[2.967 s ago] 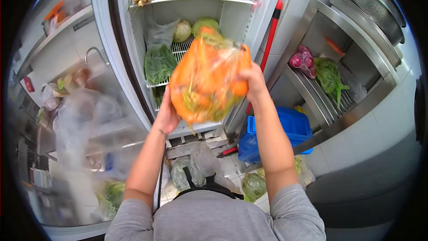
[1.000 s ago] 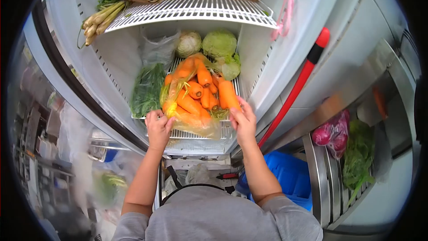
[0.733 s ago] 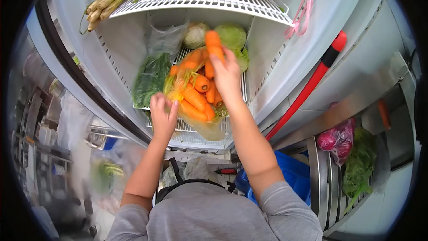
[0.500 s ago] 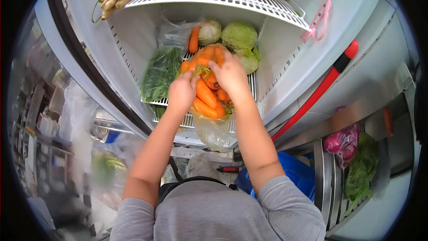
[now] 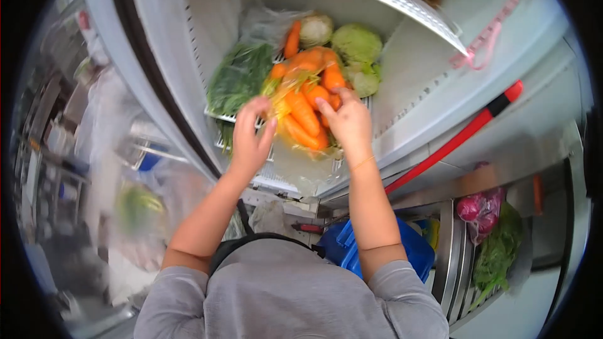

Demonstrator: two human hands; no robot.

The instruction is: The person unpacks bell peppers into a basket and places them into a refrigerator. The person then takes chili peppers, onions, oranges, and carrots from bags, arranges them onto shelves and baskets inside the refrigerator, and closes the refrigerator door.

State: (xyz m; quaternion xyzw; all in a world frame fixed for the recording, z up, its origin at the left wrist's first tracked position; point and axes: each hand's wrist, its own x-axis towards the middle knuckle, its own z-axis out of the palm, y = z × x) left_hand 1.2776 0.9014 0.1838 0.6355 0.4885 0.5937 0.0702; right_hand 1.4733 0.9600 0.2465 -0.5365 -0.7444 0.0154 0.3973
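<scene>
Several carrots (image 5: 301, 113) in a bag (image 5: 309, 168); left hand (image 5: 251, 138) at its edge, fingers parted; right hand (image 5: 350, 124) over them, grip unclear.

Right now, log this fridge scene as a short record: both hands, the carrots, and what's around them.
Left hand: spread open at left edge of carrot bag
Right hand: over the bag's right side; contact unclear
Loose carrot: behind the bag, beside pale cabbage
Left of bag: leafy greens
Outside fridge, right: red pole, blue container
</scene>
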